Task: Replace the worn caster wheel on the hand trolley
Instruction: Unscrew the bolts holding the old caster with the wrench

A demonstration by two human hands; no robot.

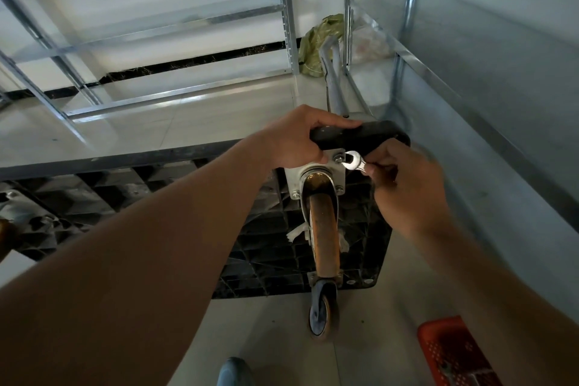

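My left hand [297, 138] curls around the trolley's [360, 135] smooth black edge. My right hand [404, 185] pinches a shiny steel wrench [354, 161] on the bolt [339, 160] above the rusty-orange caster wheel [324, 235], centre.

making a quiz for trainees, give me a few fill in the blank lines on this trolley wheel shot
1. The right hand holds a shiny steel ____ on a nut of the white metal caster plate.
2. The left hand grips the ____ edge of the black plastic trolley deck.
3. The worn wheel on that plate is ____ in colour.
4. The perforated plastic basket on the floor is ____.

Missing words: wrench; upper; orange-brown; red
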